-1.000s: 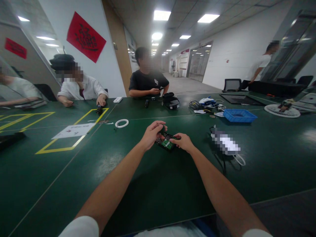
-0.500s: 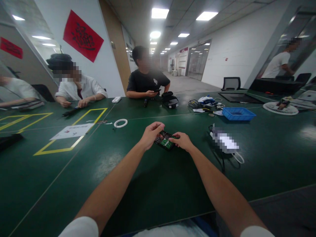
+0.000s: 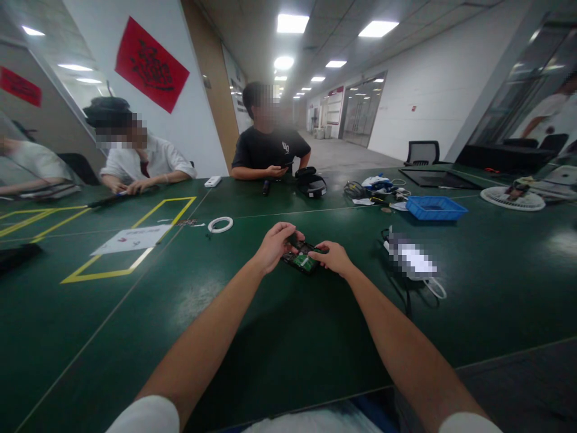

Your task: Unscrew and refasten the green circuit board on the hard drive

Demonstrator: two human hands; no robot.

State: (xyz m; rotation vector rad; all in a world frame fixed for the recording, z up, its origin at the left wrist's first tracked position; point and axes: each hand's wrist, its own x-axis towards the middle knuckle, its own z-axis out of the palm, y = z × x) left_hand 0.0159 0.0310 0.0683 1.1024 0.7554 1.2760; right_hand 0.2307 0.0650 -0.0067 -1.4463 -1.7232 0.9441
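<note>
A black electronic device [image 3: 303, 261] with a green circuit board exposed in its casing is in front of me, just above or on the green table. My right hand [image 3: 332, 258] grips its right edge, the thumb over the board side. At its upper left corner is my left hand [image 3: 278, 246], fingers curled and closed together. Something dark shows beneath those fingertips, but its kind is too small to tell. Part of the casing's left side is hidden by the left hand.
A blue tray [image 3: 436, 208], tangled cables [image 3: 358, 190] and a lit device with a pixelated screen [image 3: 411, 258] lie to the right. A white ring [image 3: 220, 225] and a paper sheet [image 3: 133, 239] are at left. Several people sit or stand around the table [image 3: 288, 349].
My left fingers have shifted slightly and curled lower over the device's corner, with a dark part now showing under them. My right hand stays in place.
</note>
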